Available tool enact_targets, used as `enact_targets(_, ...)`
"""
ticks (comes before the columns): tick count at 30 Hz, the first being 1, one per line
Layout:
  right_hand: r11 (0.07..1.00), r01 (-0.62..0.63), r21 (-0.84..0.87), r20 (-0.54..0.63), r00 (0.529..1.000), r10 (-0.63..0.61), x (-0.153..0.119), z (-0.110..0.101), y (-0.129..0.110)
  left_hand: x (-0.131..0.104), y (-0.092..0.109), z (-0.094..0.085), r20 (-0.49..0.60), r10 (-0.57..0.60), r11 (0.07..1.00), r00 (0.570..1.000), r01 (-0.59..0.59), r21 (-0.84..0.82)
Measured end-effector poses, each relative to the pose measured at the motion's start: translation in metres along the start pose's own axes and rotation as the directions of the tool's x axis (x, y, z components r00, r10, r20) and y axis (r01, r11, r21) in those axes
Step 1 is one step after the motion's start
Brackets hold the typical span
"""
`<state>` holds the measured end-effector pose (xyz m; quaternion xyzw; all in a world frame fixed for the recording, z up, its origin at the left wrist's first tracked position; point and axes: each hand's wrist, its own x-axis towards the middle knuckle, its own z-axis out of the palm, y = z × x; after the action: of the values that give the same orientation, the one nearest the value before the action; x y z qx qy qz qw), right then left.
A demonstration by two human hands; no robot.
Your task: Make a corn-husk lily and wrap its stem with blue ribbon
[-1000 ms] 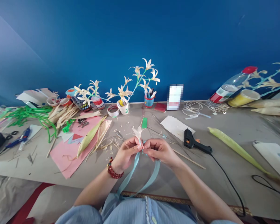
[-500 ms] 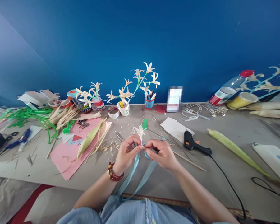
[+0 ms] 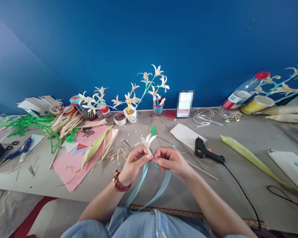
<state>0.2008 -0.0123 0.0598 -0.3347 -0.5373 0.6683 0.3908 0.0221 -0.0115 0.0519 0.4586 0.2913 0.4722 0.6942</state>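
Note:
A cream-white artificial flower (image 3: 147, 141) with pointed petals stands up between my two hands. My left hand (image 3: 137, 161) pinches its short stem just below the petals; a red bead bracelet circles that wrist. Close beside it, my right hand (image 3: 170, 160) has thumb and fingers pressed together on a light blue ribbon (image 3: 161, 189) near the stem. From both hands the ribbon hangs in a loop down to my lap. Light blue wrapping shows on the stem under the petals; the fingers hide the rest of it.
A black glue gun (image 3: 203, 150) lies to the right, its cable running down past my right arm. Further right is a green corn husk (image 3: 248, 158). Pink paper (image 3: 71, 168) with husks lies left. Finished flowers (image 3: 131, 99) stand in cups along the blue wall.
The flower has turned and leans slightly left, its petals spread differently. Both hands remain together at the stem, and the ribbon loop has shifted a little to the right.

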Motion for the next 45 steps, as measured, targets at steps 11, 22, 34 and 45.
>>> enact_targets(11, 0.992, 0.032, 0.120, -0.040, 0.999, -0.027, 0.002, 0.007, 0.015, 0.002, -0.004, 0.001, 0.016, -0.003, 0.997, 1.000, 0.004, -0.073)
enact_targets(22, 0.793, 0.138, -0.593, -0.201, 0.929, -0.312, -0.003, 0.012, 0.003, 0.000, -0.002, -0.004, -0.128, 0.266, 0.780, 0.955, -0.136, 0.611)
enact_targets(34, 0.921, 0.038, -0.388, -0.104, 0.991, -0.085, -0.002, -0.006, -0.003, 0.002, 0.009, -0.002, -0.006, 0.163, 0.795, 0.987, -0.128, 0.593)
enact_targets(45, 0.918, 0.061, -0.393, -0.115, 0.987, -0.115, -0.004, -0.004, -0.006, 0.004, 0.008, -0.005, -0.028, 0.166, 0.785, 0.986, -0.115, 0.609)
